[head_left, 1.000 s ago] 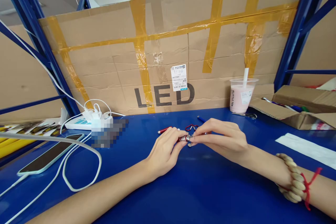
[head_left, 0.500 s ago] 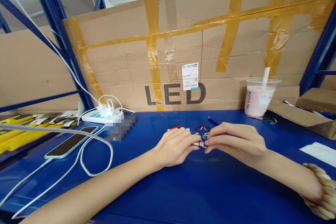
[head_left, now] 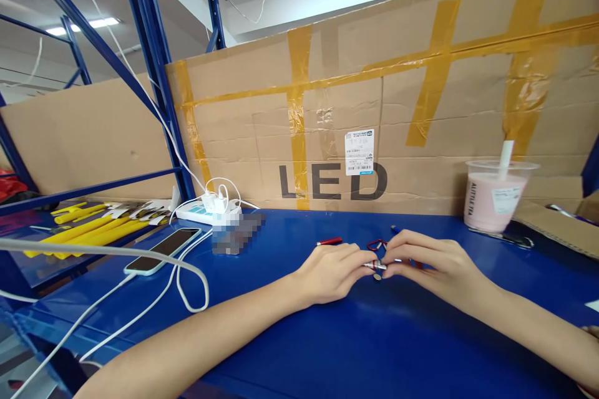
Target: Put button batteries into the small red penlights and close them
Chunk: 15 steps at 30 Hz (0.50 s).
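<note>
The left hand [head_left: 334, 271] is closed around a small silvery cylinder [head_left: 374, 265] with a little red on it, which sits just above the desk [head_left: 355, 343] between the two hands. The right hand [head_left: 435, 265] has thumb and fingers pinched together on the cylinder's other end. Just beside it, on the near side, lies a small round disc [head_left: 377, 277]. Beyond the fingers are a red carabiner-like clip [head_left: 374, 245], a red tube [head_left: 330, 241] and a blue item [head_left: 395, 229] partly hidden by the right hand.

Farther right stands a clear plastic cup [head_left: 493, 199], upright, holding a pale pink drink filled to a little below the rim; a white straw [head_left: 506, 159] stands in it, tilted slightly. At the right edge an open cardboard box [head_left: 547, 224], cut off by the frame, holds a few slim items too little shown to name. To the left, a white power strip [head_left: 187, 212] bears white plugs, and a phone [head_left: 163, 251] lies nearer.

Compared with half a second ago, the view has turned left, so less of the box shows and the beaded bracelet is almost out of frame. Both hands remain on the cylinder; the disc now shows on its near side.
</note>
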{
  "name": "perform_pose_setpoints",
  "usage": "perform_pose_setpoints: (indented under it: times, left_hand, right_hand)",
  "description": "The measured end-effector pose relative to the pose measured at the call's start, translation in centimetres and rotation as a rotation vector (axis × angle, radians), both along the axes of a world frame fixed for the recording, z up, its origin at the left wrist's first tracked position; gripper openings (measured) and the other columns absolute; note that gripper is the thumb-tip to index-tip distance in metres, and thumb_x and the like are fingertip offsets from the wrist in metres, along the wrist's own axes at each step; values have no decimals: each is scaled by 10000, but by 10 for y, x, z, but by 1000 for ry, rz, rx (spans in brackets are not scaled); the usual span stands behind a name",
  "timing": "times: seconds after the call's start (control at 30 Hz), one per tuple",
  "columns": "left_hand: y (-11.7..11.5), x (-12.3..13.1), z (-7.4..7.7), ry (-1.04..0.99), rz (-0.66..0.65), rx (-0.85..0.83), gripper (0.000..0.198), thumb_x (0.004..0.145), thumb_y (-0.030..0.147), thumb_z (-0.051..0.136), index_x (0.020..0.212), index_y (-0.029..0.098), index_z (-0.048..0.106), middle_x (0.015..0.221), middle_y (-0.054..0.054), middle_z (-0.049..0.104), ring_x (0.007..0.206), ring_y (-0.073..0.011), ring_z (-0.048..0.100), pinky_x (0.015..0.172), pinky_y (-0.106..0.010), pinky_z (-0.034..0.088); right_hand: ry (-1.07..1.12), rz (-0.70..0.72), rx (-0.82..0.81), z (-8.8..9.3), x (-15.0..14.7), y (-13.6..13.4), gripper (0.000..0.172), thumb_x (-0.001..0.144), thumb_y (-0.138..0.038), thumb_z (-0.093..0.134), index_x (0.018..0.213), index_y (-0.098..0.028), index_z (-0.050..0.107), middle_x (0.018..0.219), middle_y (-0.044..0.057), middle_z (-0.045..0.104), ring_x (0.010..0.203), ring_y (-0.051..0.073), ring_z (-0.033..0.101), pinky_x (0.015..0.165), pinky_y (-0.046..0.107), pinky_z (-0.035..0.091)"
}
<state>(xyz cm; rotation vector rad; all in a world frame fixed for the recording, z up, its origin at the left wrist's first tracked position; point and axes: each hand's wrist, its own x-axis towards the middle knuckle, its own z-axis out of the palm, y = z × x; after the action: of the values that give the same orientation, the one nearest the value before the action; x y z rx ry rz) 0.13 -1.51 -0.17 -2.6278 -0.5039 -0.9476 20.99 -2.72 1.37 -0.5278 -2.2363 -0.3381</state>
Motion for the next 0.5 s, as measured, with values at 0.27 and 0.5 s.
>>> perform_pose_setpoints:
  times: [0.27, 0.5]
  left_hand:
    - [0, -2, -1, 53, 27, -86, 351, 950, 306, 218, 1026, 153, 525, 856, -42, 630, 774, -123, 602, 679, -209, 472]
    - [-5, 0, 1, 42, -45, -92, 331, 941, 267, 254, 945, 141, 560, 734, -35, 618, 666, -124, 590, 635, -211, 469]
  right_hand:
    - [23, -86, -368, -1, -2, 3, 236, 795, -392, 571, 691, -201, 662, 723, 28, 621, 576, 102, 552, 504, 203, 406]
    - [-63, 9, -792, -3, -3, 2, 227, 821, -285, 495, 713, -184, 668, 723, 22, 624, 501, 90, 549, 409, 172, 412]
